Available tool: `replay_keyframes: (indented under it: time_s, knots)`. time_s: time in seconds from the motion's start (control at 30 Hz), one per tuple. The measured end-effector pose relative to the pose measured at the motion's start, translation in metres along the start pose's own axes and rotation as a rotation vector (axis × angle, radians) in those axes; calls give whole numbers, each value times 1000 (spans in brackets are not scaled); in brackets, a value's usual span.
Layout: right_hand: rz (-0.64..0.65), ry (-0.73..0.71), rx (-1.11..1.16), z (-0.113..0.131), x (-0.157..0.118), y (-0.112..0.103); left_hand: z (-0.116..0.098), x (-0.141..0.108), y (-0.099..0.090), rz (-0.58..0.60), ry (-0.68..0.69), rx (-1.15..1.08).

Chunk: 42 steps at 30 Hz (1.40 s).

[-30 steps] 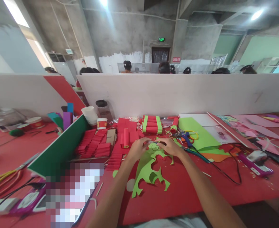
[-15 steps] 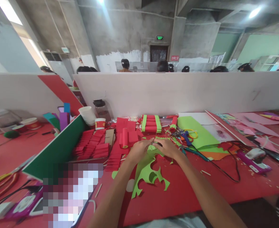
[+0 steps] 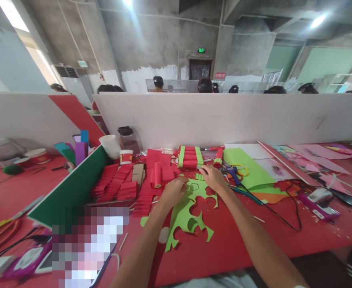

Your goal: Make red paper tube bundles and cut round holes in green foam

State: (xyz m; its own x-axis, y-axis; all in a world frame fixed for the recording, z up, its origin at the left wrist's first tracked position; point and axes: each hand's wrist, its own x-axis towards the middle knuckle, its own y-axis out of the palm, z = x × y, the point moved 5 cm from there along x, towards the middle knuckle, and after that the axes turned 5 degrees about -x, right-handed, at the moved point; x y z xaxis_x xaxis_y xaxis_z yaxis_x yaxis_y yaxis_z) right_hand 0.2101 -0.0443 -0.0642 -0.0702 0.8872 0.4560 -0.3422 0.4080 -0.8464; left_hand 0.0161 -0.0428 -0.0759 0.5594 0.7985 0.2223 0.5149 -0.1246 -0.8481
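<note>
A cut-up sheet of light green paper [image 3: 180,216] lies on the red table, with round bites out of its edges and a dark circle drawn near its top. My left hand [image 3: 173,191] rests at the sheet's upper left edge, fingers curled together; whatever they hold, if anything, is hidden. Beyond the sheet's upper right corner, my right hand [image 3: 213,178] is closed around a small dark object I cannot make out. Just ahead of it sits a bundle of red rolls [image 3: 190,156] with green bands. A single red roll [image 3: 157,175] stands left of my left hand.
Folded red paper strips [image 3: 116,180] pile up by a green board [image 3: 74,186]. Scissors and pliers [image 3: 234,174] lie right of my right hand, beside green sheets [image 3: 248,166] and a black cable [image 3: 276,208]. A white partition [image 3: 224,118] closes the back.
My hands have moved apart. The right hand has shifted up and right, off the sheet's top, and the left has drawn slightly left, uncovering the drawn circle.
</note>
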Motion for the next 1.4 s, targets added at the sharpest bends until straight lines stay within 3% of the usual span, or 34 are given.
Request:
replay_keyframes:
  time_s: [0.13, 0.3, 0.63, 0.83, 1.13, 1.4]
  knots:
    - [52, -182, -22, 6, 8, 17, 1, 2, 7, 42, 33, -20]
    - [180, -226, -32, 3, 5, 34, 5, 4, 4, 15, 22, -65]
    - [177, -236, -22, 24, -4, 27, -4, 1, -3, 51, 11, -94]
    - [301, -238, 33, 19, -19, 24, -4, 1, -8, 57, -69, -63]
    - [431, -266, 13, 21, -27, 25, -7, -3, -7, 61, -56, 51]
    - [434, -253, 41, 22, -31, 23, -13, -5, -1, 158, -50, 131]
